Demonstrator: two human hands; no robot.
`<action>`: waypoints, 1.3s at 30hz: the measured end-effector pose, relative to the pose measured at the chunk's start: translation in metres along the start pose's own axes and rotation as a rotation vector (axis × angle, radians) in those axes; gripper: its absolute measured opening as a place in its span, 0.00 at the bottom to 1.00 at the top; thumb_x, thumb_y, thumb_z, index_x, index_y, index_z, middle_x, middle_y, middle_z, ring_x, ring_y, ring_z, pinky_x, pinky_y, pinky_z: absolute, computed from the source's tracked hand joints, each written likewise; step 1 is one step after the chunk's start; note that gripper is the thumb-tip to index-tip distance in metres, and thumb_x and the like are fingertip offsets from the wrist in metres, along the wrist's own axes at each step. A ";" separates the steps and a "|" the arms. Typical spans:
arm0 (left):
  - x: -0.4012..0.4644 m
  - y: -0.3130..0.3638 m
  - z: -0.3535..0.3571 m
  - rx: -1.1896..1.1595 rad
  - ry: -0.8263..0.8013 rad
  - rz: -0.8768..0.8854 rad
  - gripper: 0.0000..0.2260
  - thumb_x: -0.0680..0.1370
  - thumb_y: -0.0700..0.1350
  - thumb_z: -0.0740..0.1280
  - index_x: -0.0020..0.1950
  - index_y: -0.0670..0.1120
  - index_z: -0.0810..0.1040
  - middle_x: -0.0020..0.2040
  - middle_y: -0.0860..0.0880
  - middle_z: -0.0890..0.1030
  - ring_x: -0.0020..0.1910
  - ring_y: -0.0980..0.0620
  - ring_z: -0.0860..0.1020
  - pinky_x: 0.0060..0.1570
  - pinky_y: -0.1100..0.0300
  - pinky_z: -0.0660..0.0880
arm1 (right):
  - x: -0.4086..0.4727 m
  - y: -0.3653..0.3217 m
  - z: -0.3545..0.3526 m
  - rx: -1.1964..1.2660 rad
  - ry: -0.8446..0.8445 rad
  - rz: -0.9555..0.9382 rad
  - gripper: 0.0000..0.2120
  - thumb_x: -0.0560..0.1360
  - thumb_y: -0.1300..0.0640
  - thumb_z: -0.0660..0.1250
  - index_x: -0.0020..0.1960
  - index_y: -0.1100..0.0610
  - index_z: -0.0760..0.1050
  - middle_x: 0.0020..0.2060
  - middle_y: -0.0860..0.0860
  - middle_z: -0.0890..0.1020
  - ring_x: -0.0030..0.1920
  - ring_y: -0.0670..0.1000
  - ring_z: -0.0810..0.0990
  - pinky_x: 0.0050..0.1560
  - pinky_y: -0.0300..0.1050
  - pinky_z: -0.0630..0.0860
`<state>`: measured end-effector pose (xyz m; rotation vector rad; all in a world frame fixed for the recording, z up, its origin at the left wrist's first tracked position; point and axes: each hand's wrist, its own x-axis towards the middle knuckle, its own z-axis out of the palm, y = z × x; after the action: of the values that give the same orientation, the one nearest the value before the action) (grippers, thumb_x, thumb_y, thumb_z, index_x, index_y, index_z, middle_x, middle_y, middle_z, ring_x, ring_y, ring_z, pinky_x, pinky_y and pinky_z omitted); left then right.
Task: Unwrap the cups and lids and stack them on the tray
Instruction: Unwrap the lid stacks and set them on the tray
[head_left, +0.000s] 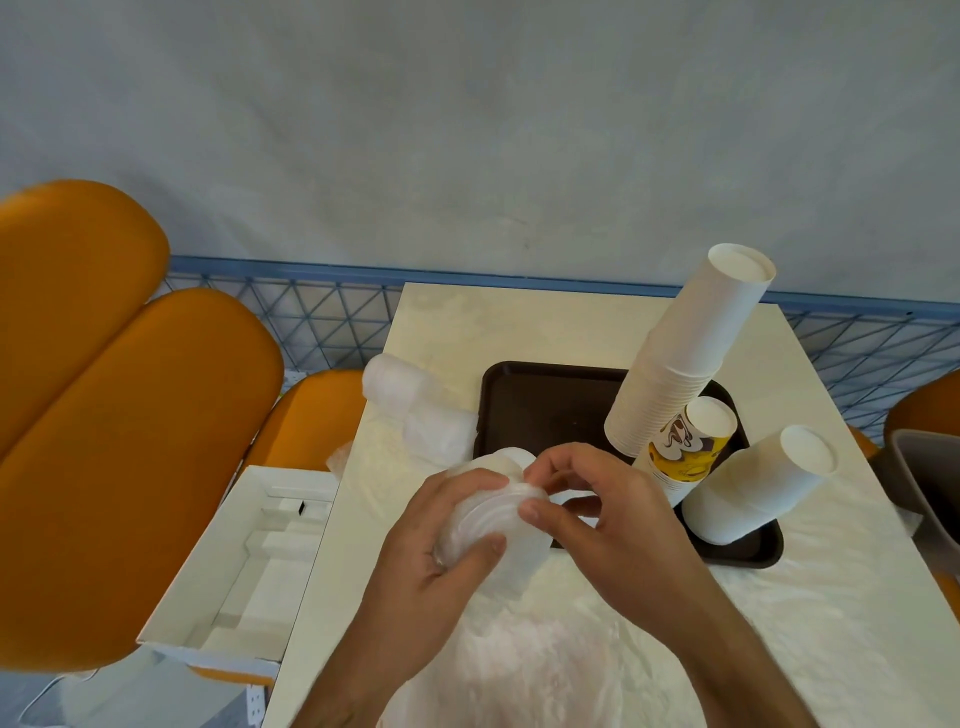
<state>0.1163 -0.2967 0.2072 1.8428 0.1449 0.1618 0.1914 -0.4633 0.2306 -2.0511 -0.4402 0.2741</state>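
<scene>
Holding a wrapped stack of lids (483, 525) above the desk's (831, 597) near-left part, left hand (447, 545) has a curled grip round it; right hand (597, 499) pinches its end. Brown tray (524, 405) beyond carries three inverted cup stacks (685, 353) toward the right edge.

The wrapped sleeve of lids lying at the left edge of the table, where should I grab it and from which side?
Grip the sleeve of lids around its middle, coming down from above with fingers across its width. It lies on its side beside the tray, a long rounded roll, so a wrap around the body probably holds better than pinching the loose plastic at an end.
</scene>
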 end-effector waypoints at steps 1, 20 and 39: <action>0.000 0.001 -0.001 0.002 -0.026 0.010 0.17 0.73 0.58 0.68 0.59 0.73 0.71 0.61 0.66 0.74 0.64 0.61 0.72 0.51 0.71 0.75 | 0.000 0.000 -0.001 0.002 -0.004 -0.002 0.08 0.75 0.53 0.74 0.48 0.42 0.78 0.47 0.38 0.83 0.51 0.38 0.80 0.49 0.37 0.82; -0.001 -0.002 0.006 0.088 0.141 0.012 0.18 0.73 0.63 0.66 0.60 0.79 0.66 0.60 0.77 0.71 0.64 0.70 0.70 0.48 0.81 0.68 | -0.014 -0.009 0.008 -0.186 0.153 -0.157 0.14 0.70 0.50 0.78 0.37 0.40 0.72 0.41 0.40 0.82 0.40 0.43 0.83 0.45 0.36 0.83; -0.005 -0.006 0.000 0.160 0.097 0.031 0.20 0.74 0.64 0.64 0.65 0.63 0.73 0.63 0.67 0.73 0.66 0.61 0.72 0.60 0.69 0.75 | -0.008 -0.009 0.006 -0.135 0.132 -0.059 0.13 0.69 0.51 0.79 0.42 0.41 0.75 0.41 0.37 0.81 0.44 0.39 0.81 0.45 0.30 0.80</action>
<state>0.1109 -0.2958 0.2009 1.9983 0.2017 0.2679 0.1798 -0.4581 0.2357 -2.1690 -0.4466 0.0745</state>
